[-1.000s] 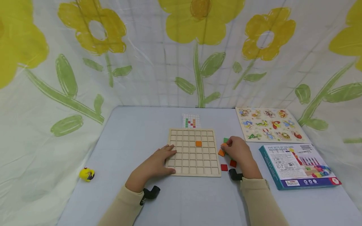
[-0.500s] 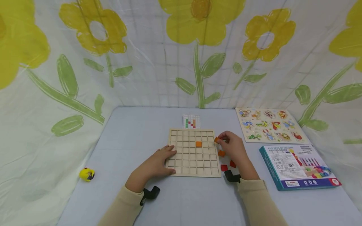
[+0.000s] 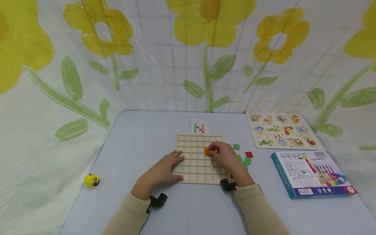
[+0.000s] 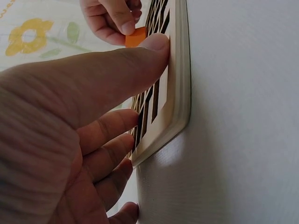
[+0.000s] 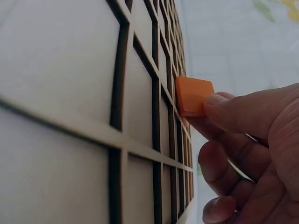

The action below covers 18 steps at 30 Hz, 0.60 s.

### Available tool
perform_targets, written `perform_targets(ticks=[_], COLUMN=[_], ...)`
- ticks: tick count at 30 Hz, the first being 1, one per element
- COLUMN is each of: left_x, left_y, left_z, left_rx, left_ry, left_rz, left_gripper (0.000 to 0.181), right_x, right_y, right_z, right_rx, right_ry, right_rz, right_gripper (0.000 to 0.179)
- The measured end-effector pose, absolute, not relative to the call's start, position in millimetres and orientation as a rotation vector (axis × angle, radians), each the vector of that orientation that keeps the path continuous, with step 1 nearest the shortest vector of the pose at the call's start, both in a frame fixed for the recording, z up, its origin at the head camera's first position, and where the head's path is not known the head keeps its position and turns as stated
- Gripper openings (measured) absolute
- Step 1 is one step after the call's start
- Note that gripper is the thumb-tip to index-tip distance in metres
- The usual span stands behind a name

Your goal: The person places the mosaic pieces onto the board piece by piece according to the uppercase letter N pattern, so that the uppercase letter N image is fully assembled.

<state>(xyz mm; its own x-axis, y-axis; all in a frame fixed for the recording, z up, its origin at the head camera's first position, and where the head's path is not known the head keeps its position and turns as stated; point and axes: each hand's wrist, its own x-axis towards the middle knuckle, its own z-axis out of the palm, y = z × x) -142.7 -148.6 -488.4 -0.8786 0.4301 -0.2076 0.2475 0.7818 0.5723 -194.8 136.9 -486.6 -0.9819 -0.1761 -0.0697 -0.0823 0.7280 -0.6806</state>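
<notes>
A wooden grid board (image 3: 191,169) lies flat in the middle of the table. My right hand (image 3: 226,158) pinches an orange square tile (image 5: 192,95) between thumb and fingers, its edge right at the grid bars in the right wrist view. In the head view this tile overlaps the spot of another orange tile set in the grid. My left hand (image 3: 160,168) rests along the board's left edge with fingers spread, fingertips on the rim and thumb (image 4: 156,43) at the near corner. Behind the board lies a card (image 3: 200,126) printed with a coloured grid pattern.
Several green tiles (image 3: 236,147) and a red tile (image 3: 249,154) lie right of the board, some partly behind the right wrist. Farther right are an insect puzzle board (image 3: 282,130) and a teal-sided box (image 3: 312,173). A yellow toy (image 3: 91,180) sits at the left edge.
My right hand has picked up an orange tile from beside the board and carried it left over the grid, uncovering green and red tiles. My left hand has stayed in place.
</notes>
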Motion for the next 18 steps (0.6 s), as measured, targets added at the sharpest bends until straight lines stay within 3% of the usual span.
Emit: perform_targets(ticks=[18], left_x=[-143.6], left_y=[-147.0], left_z=[-490.6], left_rx=[0.513], left_ry=[2.658], left_rz=[0.778], left_gripper=[0.081], right_x=[-195.6], right_y=[139.5], right_z=[-492.5], right_rx=[-0.311], right_ry=[2.77], right_rz=[-1.047], right_gripper=[0.006])
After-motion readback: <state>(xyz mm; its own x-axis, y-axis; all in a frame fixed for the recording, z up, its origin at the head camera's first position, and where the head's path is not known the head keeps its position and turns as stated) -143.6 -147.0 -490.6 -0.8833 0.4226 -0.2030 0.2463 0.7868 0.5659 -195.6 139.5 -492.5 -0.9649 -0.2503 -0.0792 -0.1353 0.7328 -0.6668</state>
